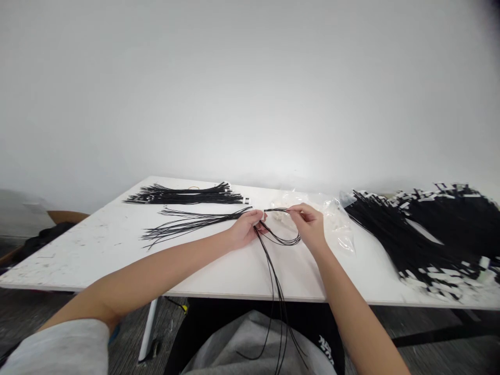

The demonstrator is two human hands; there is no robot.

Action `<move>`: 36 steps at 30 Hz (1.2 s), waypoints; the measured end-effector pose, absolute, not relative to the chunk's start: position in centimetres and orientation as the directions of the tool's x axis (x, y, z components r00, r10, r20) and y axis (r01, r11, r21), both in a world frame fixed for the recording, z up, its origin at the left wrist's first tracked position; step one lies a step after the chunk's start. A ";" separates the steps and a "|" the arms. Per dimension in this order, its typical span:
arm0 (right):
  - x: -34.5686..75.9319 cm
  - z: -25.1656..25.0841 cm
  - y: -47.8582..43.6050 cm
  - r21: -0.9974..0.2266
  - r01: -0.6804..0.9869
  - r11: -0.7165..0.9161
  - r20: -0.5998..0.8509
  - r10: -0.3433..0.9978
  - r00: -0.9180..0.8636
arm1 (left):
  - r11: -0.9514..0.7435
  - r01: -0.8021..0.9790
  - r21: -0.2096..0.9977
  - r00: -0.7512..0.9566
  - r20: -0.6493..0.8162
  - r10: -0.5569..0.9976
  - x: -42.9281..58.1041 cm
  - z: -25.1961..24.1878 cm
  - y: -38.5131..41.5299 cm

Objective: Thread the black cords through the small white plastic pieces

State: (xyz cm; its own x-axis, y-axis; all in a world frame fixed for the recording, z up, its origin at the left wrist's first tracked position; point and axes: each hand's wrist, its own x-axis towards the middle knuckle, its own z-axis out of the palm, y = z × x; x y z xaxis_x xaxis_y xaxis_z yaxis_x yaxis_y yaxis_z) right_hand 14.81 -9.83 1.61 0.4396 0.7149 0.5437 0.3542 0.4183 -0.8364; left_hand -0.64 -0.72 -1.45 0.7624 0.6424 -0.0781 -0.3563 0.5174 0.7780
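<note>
Thin black wires (pixel 279 284) run from my left hand (pixel 249 228) and hang over the table's front edge towards my lap. The fingers of that hand are closed round them near a small white piece (pixel 264 214). My right hand (pixel 308 223) pinches the tips of a few of these wires, which bend in a loop between the two hands. A spread of loose black wires (pixel 191 224) lies left of my left hand, its near end partly behind the fingers; I cannot tell whether it is gripped.
On the white table (pixel 101 245), a neat black wire bundle (pixel 187 196) with white ends lies at the back. A clear plastic bag (pixel 336 224) with whitish contents sits behind my right hand. A large pile of black wires (pixel 433 229) with white tips covers the right side.
</note>
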 end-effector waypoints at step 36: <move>14.3 1.1 -9.8 -0.528 0.739 0.418 0.734 0.662 0.150 | 0.537 -0.328 0.777 0.800 -0.073 0.595 -0.7 -1.8 -0.3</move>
State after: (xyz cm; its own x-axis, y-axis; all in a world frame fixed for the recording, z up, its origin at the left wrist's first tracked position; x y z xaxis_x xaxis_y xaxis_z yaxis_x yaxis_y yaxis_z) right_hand 14.29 -9.81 1.05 0.1503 0.6618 0.7344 0.7389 0.4183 -0.5282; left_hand -0.68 -0.32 -1.84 0.8000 0.5955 -0.0735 -0.3282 0.5368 0.7773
